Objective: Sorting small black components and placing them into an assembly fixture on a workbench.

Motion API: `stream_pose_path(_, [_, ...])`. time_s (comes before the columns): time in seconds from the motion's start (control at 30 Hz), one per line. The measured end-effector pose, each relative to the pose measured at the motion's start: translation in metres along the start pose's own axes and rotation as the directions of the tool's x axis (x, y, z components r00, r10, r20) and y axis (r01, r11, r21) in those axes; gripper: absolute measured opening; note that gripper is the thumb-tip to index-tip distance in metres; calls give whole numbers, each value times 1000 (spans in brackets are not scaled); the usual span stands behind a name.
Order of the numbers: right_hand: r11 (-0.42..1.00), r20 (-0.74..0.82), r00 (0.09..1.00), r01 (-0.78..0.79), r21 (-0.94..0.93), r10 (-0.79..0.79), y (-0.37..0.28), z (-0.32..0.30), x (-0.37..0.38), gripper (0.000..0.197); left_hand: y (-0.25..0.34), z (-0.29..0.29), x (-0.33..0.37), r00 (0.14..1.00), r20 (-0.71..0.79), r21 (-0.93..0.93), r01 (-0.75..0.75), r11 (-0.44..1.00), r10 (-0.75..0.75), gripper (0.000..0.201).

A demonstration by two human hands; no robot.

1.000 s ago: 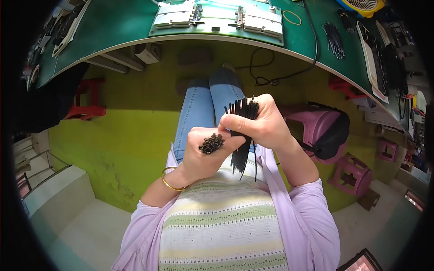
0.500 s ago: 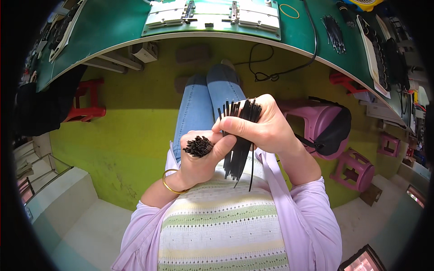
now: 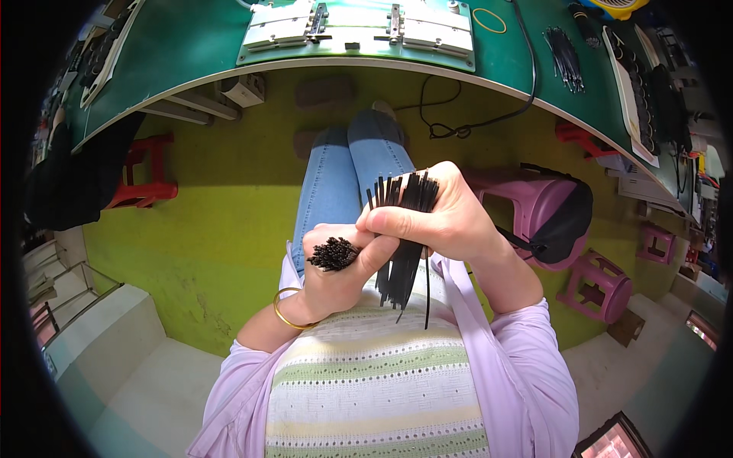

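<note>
My left hand (image 3: 341,275) is closed round a tight bundle of thin black strands (image 3: 333,254), their ends pointing up out of the fist. Beside it, my right hand (image 3: 435,217) pinches a flatter, fanned bunch of black strips (image 3: 398,275) that look like short wires or cut tubing. The strips stick out above the right thumb and hang below it, and one longer strip dangles lower than the others. My two hands touch at the thumbs and fingertips, over my lap. What the hidden fingers do behind the bunch cannot be made out.
Ahead is a green-topped table (image 3: 191,53) bearing a metal fixture (image 3: 355,34), a yellow rubber band (image 3: 489,20) and another black bundle (image 3: 564,59). A black cable (image 3: 489,120) hangs off its edge. Stools stand around: red (image 3: 145,172) at left, pink (image 3: 599,286) at right.
Both hands keep their grips and have shifted only very slightly. The fanned strips sit a little differently, with the long one hanging slightly lower.
</note>
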State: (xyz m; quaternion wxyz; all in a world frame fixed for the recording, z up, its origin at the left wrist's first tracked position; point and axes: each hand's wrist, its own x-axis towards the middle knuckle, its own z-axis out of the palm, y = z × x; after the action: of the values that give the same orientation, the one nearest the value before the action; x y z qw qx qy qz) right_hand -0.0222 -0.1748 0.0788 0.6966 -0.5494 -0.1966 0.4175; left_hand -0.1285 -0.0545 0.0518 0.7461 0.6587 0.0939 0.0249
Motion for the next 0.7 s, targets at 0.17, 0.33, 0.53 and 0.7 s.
stream_pose_path(0.17, [998,1,998,-59,-15,59,-8,0,-1,10,3,-3,6,988,39,-3,-146,989,146,16])
stream_pose_path(0.33, [995,10,996,-82,-55,83,-8,-1,-3,11,8,-22,14,996,-38,-202,-90,975,84,15])
stream_pose_path(0.53, [989,39,994,-94,-111,99,-7,2,-4,10,39,-29,34,997,-29,-60,-76,995,74,6])
stream_pose_path(0.7, [992,46,996,-65,-110,70,-2,2,-3,9,42,-27,43,939,170,258,-336,906,300,10])
